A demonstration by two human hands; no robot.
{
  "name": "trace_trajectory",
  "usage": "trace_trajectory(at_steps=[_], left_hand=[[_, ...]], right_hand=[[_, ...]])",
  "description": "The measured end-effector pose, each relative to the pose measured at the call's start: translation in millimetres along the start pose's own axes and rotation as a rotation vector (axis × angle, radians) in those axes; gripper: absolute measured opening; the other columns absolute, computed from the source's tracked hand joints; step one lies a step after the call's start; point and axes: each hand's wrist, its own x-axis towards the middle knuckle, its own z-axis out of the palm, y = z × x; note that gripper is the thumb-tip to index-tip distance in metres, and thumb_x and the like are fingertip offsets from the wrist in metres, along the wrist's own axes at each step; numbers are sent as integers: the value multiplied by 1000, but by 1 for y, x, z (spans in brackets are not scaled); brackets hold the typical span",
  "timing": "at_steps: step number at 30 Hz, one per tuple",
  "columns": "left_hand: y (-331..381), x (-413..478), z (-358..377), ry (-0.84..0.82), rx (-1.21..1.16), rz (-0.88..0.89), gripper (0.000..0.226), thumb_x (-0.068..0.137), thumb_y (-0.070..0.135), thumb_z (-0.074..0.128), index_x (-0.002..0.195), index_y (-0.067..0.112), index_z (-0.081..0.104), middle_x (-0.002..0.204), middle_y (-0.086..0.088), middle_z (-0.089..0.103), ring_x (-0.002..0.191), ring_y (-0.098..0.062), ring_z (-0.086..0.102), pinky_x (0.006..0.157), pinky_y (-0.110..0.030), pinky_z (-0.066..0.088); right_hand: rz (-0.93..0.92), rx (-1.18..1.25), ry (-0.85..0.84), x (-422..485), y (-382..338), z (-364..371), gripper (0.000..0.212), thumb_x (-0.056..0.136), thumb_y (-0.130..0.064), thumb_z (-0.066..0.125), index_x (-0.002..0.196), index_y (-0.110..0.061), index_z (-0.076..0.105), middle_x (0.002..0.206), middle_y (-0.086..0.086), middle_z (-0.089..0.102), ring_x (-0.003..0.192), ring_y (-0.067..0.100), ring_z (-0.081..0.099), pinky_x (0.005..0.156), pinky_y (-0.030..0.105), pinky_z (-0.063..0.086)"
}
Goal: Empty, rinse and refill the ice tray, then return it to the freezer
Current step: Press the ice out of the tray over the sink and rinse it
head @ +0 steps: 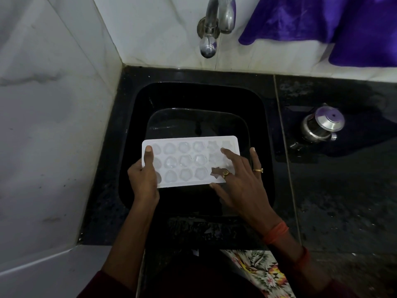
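A white ice tray (189,161) with rows of shaped cells, ice visible in most of them, is held level over the black sink (255,117). My left hand (144,177) grips the tray's left end, thumb on top. My right hand (238,179) lies over the tray's right end with fingers spread; the thumb is at the tray's near edge. A star-shaped cell beside my ringed finger looks dark. The steel tap (211,26) sits on the wall above the sink, with no water running.
A steel lidded pot (322,125) stands on the wet black counter (343,190) to the right. Purple cloth (335,24) hangs at the top right. White marble wall (47,125) closes the left side.
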Motion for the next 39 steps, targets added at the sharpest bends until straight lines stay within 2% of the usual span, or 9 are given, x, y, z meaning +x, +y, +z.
trace_trajectory(at_steps=[2,6,9,13,21,27,32,36,39], left_hand=[[0,0,1,-2,7,6,41,94,49,66,73,13,62,80,-6,63,81,-27,61,76,-45,56],[1,-1,3,-15,9,-1,40,95,48,65,75,13,66,77,-2,66,81,-24,65,82,-49,59],[2,-1,2,-13,14,8,41,94,49,65,76,12,63,79,-5,63,80,-26,62,84,-54,58],[2,0,2,-8,13,12,40,95,47,66,74,13,64,77,-3,64,80,-25,64,84,-54,58],[2,-1,3,-8,11,5,37,95,46,65,77,14,67,78,1,70,79,-21,69,82,-48,60],[3,-4,5,-10,10,8,34,96,44,65,78,15,67,81,0,70,78,-18,69,81,-42,60],[3,-6,7,-9,3,6,34,96,43,65,78,15,67,81,0,70,82,-22,70,79,-41,60],[2,-5,6,-11,8,5,36,95,45,65,77,14,66,81,-2,69,84,-24,68,82,-45,59],[3,-6,7,-10,3,-1,35,96,45,65,79,14,67,83,-1,71,83,-22,70,80,-43,60]], right_hand=[[12,16,12,0,0,-2,33,79,-44,78,107,-25,74,149,8,49,132,23,52,122,60,13],[39,13,-51,0,-1,0,35,80,-45,77,108,-25,73,152,11,45,135,25,47,122,61,13],[52,14,-76,0,-1,1,36,82,-48,73,110,-25,72,153,12,44,137,26,46,123,59,10],[60,2,-74,2,0,-5,36,83,-52,70,110,-29,72,152,10,44,138,25,46,125,57,4],[78,-59,-155,6,5,-13,36,81,-63,66,108,-39,71,157,11,38,140,28,42,124,57,-5],[50,-38,-179,10,8,-15,33,77,-59,75,103,-38,74,160,16,33,147,31,37,123,56,-13],[34,-42,-165,13,10,-16,31,75,-59,77,99,-38,77,154,14,44,142,30,43,123,57,-12],[42,10,-108,14,10,-19,29,70,-57,80,90,-36,79,145,10,54,135,27,51,123,53,-14],[37,27,-68,14,12,-19,36,67,-56,83,94,-32,77,144,9,55,132,26,54,124,54,-11]])
